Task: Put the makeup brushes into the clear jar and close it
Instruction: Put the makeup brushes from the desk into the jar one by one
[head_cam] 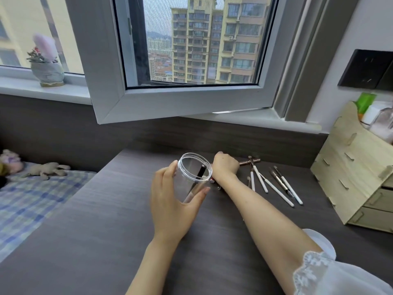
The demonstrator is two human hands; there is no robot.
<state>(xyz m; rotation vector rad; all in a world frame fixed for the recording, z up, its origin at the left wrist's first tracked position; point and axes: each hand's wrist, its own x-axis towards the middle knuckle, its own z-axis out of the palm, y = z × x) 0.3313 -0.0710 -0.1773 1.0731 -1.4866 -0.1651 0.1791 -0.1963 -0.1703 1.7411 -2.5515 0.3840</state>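
You sit at a dark wood counter (106, 220) under an open window (191, 60). Your left hand (172, 201) is wrapped around the clear jar (192, 179), tipped a little, with its mouth open. One dark brush (198, 177) is already inside. Your right hand (225, 167) is curled down on the counter just behind the jar; you cannot tell what it grips. More makeup brushes (274, 186) lie loose to the right. The jar looks light, hard and smooth, so it may slip; hold its sides firmly. The brushes look thin and stiff; pinch each by the white handle, not the soft tip
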